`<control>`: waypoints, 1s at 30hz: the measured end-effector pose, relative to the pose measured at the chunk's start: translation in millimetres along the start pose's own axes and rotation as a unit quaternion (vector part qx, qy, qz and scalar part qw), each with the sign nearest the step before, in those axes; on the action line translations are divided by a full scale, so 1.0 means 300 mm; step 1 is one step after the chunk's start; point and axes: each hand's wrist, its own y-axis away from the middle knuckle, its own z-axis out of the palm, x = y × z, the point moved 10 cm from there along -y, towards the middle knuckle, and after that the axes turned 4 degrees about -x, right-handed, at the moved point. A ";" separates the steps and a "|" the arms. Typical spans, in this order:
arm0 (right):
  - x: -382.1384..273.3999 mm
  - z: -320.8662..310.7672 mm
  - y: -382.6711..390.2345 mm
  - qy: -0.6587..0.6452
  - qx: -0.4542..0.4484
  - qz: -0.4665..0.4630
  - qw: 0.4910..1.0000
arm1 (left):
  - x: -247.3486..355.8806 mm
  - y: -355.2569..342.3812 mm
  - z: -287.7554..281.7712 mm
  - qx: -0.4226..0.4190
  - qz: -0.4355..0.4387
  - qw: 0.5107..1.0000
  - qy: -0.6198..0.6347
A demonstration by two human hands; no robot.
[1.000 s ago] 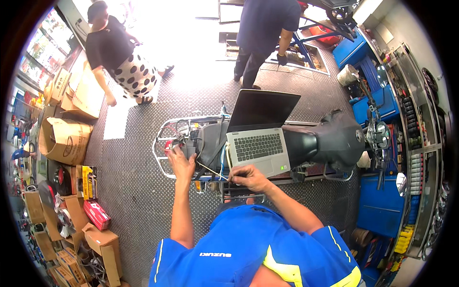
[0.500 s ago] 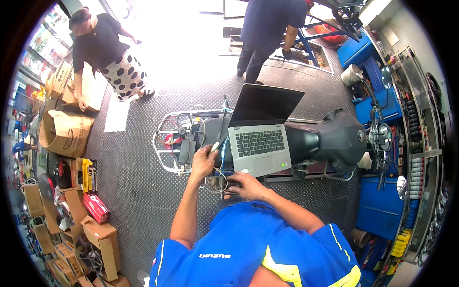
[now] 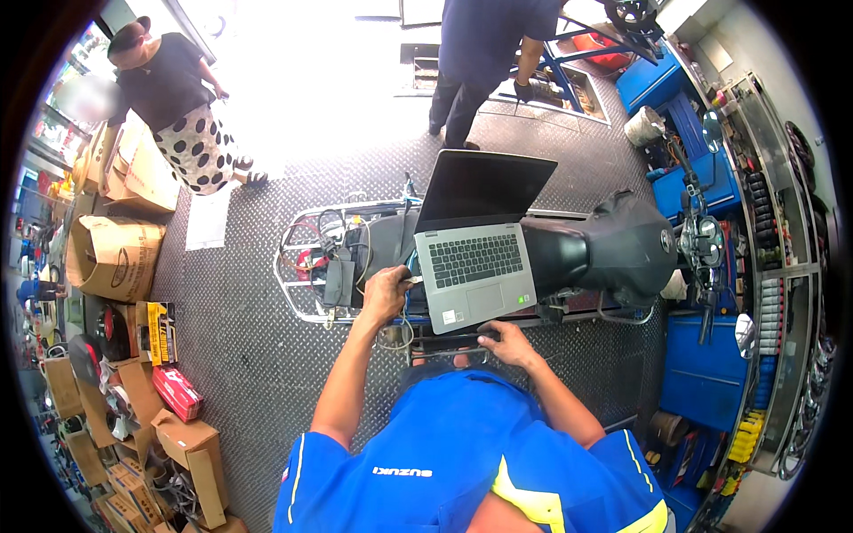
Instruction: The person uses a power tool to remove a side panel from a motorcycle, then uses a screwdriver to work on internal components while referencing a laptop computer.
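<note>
The left hand's fingers pinch a small pale plug at the left edge of the open laptop. Near its front edge, the right hand's fingers are bent; whether they grip anything, I cannot tell. The curved motorcycle beneath looks unsteady: pushing the plug sideways could slide the laptop.

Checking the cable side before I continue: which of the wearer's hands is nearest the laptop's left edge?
The left hand, right beside that edge of the laptop; the right hand is farther off, near the front edge.
</note>
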 end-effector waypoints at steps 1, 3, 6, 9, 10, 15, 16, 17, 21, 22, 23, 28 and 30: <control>0.019 -0.011 0.002 -0.007 0.006 0.009 1.000 | 0.003 0.001 0.003 0.007 0.011 1.000 -0.011; 0.035 -0.045 -0.004 -0.004 0.030 -0.011 0.999 | 0.011 -0.004 0.011 0.009 0.027 0.999 -0.030; 0.045 -0.101 -0.027 -0.003 0.055 -0.042 0.998 | 0.018 -0.010 0.021 0.000 0.039 0.998 -0.049; 0.021 -0.180 -0.040 0.022 0.086 -0.053 0.995 | 0.031 -0.012 0.024 -0.006 0.052 0.997 -0.057; 0.030 -0.199 -0.051 -0.006 0.075 -0.004 0.997 | 0.035 -0.011 0.024 -0.005 0.056 0.997 -0.061; 0.113 -0.330 -0.145 -0.035 0.127 -0.009 0.991 | 0.081 -0.017 0.044 -0.015 0.082 0.990 -0.110; 0.125 -0.354 -0.174 -0.049 0.122 0.021 0.991 | 0.080 -0.014 0.044 -0.021 0.087 0.989 -0.119; 0.129 -0.406 -0.192 -0.028 0.179 -0.013 0.983 | 0.096 -0.023 0.052 -0.029 0.099 0.987 -0.125; 0.158 -0.557 -0.273 0.078 0.315 -0.002 0.946 | 0.096 -0.029 0.093 -0.036 0.081 0.991 -0.098; 0.158 -0.581 -0.296 0.120 0.324 0.015 0.938 | 0.096 -0.029 0.101 -0.033 0.082 0.991 -0.103; 0.157 -0.593 -0.316 0.161 0.331 0.031 0.929 | 0.096 -0.026 0.108 -0.031 0.082 0.990 -0.109; 0.142 -0.586 -0.422 0.221 0.287 0.051 0.931 | 0.087 -0.026 0.131 -0.039 0.039 0.990 -0.130; 0.163 -0.575 -0.457 0.240 0.261 0.066 0.933 | 0.122 -0.022 0.100 -0.017 0.030 0.989 -0.147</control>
